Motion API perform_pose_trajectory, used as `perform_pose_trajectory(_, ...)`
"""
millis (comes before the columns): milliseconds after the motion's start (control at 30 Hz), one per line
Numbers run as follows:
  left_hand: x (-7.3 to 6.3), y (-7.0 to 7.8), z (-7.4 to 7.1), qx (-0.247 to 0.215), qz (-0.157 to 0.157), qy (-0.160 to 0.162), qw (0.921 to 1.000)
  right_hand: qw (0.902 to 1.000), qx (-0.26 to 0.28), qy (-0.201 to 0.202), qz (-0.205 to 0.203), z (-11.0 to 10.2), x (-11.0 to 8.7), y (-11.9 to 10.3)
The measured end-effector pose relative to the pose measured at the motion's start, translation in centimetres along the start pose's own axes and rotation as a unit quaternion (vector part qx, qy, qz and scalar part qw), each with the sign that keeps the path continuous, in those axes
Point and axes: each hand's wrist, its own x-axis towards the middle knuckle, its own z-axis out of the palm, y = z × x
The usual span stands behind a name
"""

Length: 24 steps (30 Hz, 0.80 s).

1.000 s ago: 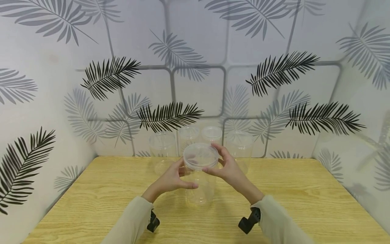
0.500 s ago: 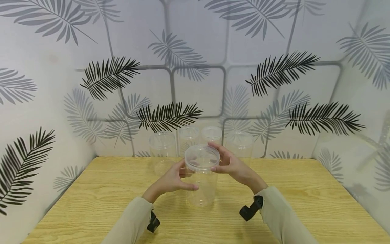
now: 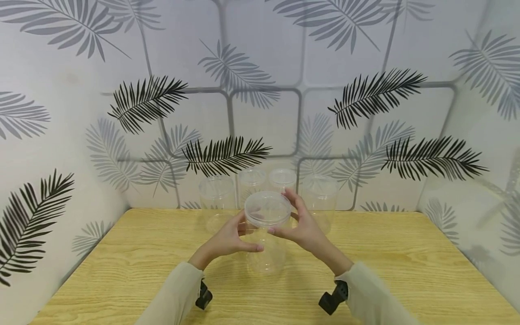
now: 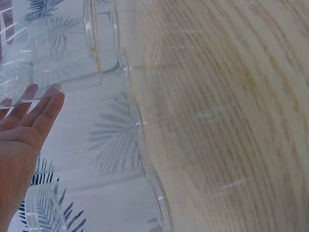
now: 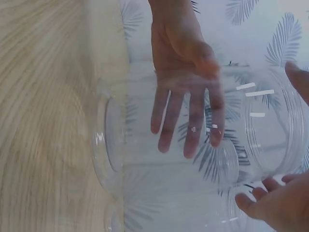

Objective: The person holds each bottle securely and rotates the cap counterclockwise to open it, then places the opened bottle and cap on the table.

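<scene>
A clear, round plastic jar [image 3: 266,257] with a clear screw lid [image 3: 268,207] is upright near the middle of the wooden table. I cannot tell whether its base touches the wood. My left hand [image 3: 227,237] holds the jar's body from the left, thumb in front and fingers behind. At the right side of the top, my right hand [image 3: 304,225] grips the lid's rim between thumb and fingers. In the right wrist view, the left hand [image 4: 24,135] shows through the jar wall [image 5: 169,179]. No contents are visible inside.
Several clear lidded jars stand in a row at the back: a wide jar [image 3: 217,194] on the left, narrower jars in the middle, another wide jar [image 3: 320,194] on the right. Behind the table [image 3: 134,280] rises a leaf-patterned wall [image 3: 264,117].
My right hand turned clockwise and back around the lid, its thumb shifting right, then left again. The jar rocked slightly with it. My left hand stayed nearly in place.
</scene>
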Motion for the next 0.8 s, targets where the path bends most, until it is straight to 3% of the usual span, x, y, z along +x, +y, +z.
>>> perform_pose_trajectory(167,0.0,0.7,0.0,0.001,0.002,0.002,1.0000,0.9990,0.002,0.043,0.013,0.8,0.1,-0.1)
perform_pose_trajectory(300,-0.1,0.7,0.0,-0.006,0.005,0.001,1.0000,0.9990,0.011,0.039,0.019,0.8,0.2,0.0)
perform_pose_trajectory(400,0.0,0.3,0.1,-0.010,0.004,-0.001,0.9999,0.9996,0.021,0.007,0.016,0.2,0.2,0.0)
perform_pose_trajectory(500,-0.1,0.4,0.1,-0.014,-0.001,-0.005,0.9999,0.9972,0.053,-0.050,0.015,-0.6,0.4,0.2)
perform_pose_trajectory(667,-0.1,0.6,0.1,-0.019,0.002,-0.019,0.9996,0.9790,0.147,-0.140,0.012,-1.8,1.0,0.8)
perform_pose_trajectory(800,-0.1,0.5,0.1,-0.021,0.004,-0.027,0.9994,0.9667,0.193,-0.168,0.005,-2.1,1.4,1.2)
